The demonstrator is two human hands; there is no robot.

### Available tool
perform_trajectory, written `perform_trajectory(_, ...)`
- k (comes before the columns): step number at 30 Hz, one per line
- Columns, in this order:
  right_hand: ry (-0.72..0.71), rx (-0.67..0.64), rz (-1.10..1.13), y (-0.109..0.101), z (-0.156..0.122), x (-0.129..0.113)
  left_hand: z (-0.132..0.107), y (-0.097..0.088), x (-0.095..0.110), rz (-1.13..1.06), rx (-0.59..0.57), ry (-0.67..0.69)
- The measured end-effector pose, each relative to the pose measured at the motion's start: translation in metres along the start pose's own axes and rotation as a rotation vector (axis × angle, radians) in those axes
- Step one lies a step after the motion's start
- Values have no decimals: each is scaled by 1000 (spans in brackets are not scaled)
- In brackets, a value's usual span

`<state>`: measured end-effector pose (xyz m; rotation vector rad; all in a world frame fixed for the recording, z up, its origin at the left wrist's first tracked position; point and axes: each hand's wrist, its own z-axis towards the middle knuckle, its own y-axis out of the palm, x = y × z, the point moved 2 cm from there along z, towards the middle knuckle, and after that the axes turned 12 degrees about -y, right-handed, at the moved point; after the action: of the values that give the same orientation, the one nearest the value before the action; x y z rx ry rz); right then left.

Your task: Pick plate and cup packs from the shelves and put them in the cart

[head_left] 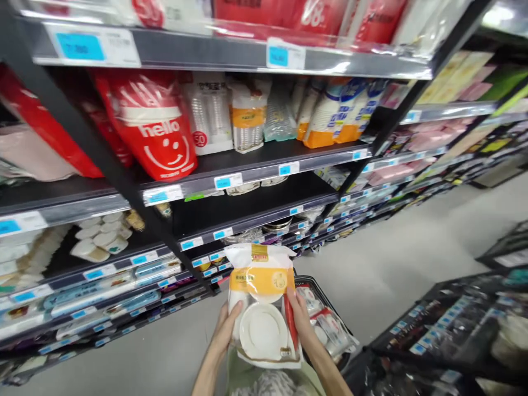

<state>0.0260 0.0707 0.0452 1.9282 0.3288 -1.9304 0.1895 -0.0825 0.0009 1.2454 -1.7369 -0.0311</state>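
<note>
A plastic pack of white disposable plates [264,333], with a yellow band across its upper part, is held upright in front of me. My left hand [225,324] grips its left edge, thumb on the front. On the opposite edge my right hand [300,319] holds the pack beside a red strip. The backs of the pack and most of the fingers behind it are hidden. Below and right of the pack, partly covered by it and my right forearm, a black shopping basket [348,330] carries several clear and red-marked packs.
Store shelving [256,162] runs from the left into the right distance. On it stand a red "hello" cup pack [160,135], a pack of clear cups [208,115] and orange-white packs [324,118]. Another display rack [424,324] is at lower right. Grey floor [391,236] lies between.
</note>
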Motion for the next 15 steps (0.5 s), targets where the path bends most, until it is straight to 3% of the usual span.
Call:
perform_trajectory(3,-6,173,-40,-26,18,-5,8,47,13,121,-15,-8)
perform_trajectory(6,-35,241,-26,-51,36,-12,17,85,16,203,-47,-26)
perform_trajectory(15,-103,260,32,-137,66,-23,79,174,-2,519,-178,50)
